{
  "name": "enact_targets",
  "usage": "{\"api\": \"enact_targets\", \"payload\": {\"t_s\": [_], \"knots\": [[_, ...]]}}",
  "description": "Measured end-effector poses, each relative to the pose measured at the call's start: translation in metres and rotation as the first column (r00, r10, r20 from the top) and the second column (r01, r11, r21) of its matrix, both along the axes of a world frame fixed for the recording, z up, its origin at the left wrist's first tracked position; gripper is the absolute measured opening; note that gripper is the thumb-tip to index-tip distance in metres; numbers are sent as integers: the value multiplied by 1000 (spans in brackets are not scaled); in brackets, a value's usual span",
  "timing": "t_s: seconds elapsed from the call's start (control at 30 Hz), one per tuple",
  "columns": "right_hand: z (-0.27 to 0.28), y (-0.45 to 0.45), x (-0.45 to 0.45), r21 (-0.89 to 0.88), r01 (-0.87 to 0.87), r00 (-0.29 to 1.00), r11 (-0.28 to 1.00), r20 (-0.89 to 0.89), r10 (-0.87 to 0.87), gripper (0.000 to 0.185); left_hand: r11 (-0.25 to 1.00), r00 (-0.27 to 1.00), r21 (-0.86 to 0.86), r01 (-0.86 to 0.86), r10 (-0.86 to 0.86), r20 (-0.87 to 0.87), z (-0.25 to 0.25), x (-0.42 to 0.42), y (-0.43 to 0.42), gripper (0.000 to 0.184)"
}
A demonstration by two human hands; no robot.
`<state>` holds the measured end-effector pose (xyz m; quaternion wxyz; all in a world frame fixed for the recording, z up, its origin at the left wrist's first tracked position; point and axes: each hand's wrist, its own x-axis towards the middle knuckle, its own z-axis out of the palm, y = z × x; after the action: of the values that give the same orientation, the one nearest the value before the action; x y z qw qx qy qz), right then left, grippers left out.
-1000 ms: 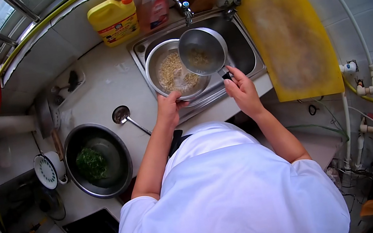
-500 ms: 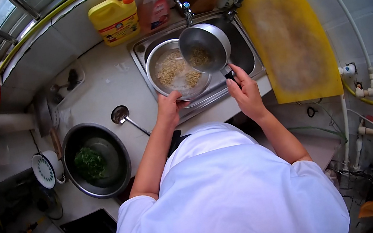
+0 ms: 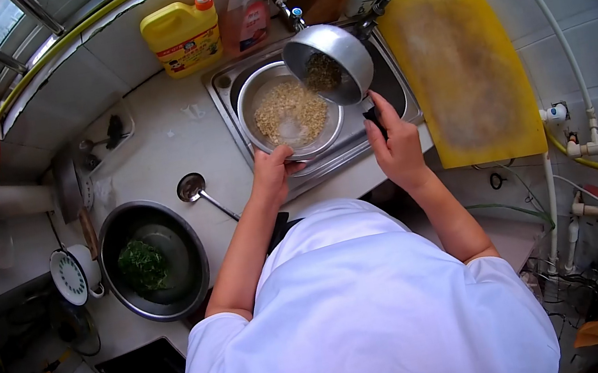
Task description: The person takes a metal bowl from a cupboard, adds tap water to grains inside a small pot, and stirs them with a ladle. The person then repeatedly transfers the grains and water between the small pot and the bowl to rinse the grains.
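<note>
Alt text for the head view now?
The right hand holds a tilted pot over a bowl of pale bits, which the left hand holds by its rim over the sink. A ladle and a basin of greens sit on the counter.

My bare forearms point(image 3: 447, 211) stretch forward; my left fingers point(image 3: 279, 155) press together in a pinch; my right fingers point(image 3: 386, 110) curl in a grip.

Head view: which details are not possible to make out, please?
All in the head view:
Sink floor under the metal bowl: hidden by the bowl.
End of saucepan handle: covered by the right hand.
Dark bits in the saucepan: too small to identify.
Label lettering on the yellow jug: too small.
</note>
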<state>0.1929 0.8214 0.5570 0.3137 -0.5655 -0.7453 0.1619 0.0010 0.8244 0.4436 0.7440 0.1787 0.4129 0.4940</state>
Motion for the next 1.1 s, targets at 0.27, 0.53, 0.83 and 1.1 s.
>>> {"api": "enact_targets", "payload": {"t_s": [0.27, 0.53, 0.83, 1.1], "knots": [[-40, 1, 11, -227, 16, 989, 974, -142, -50, 42, 999, 999, 0, -38, 38, 32, -7, 0, -1, 37], [-38, 5, 35, -559, -392, 178, 730, -825, -537, 15, 995, 995, -13, -104, 104, -13, 4, -8, -2, 41], [-92, -5, 30, -697, -227, 343, 680, -711, -614, 13, 992, 990, 77, -95, 103, -98, 15, -19, 3, 49], [-87, -11, 4, -708, -414, 414, 571, -706, -575, 17, 988, 975, 137, -76, 102, -196, 37, -21, 3, 62]]}}
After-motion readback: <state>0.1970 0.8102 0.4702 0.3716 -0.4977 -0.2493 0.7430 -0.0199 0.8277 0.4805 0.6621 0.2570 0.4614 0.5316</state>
